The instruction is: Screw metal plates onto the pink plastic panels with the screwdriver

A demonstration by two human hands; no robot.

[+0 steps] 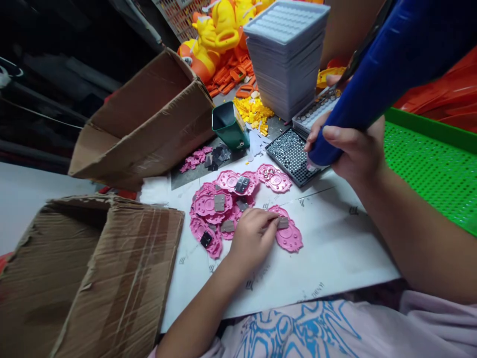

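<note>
Crowded workbench, white sheet spread over the middle, dark surroundings beyond. Two worn cardboard boxes sit to your left: one open and tipped at the back, one flattened-looking near your elbow. Behind them, yellow and orange plastic toy parts, a tall stack of grey trays, a small green bin, loose yellow bits. Green perforated crate on your right.

Your left hand rests palm-down on the sheet, fingers curled narrow, pinching a pink plastic piece with a small grey plate on it. A heap of the same pink pieces lies just beside that hand, several carrying grey plates.

Your right hand is wrapped firmly around a blue powered driver, held slanted, its tip down at the black tray of small screws. Whether the tip touches the tray is unclear.
</note>
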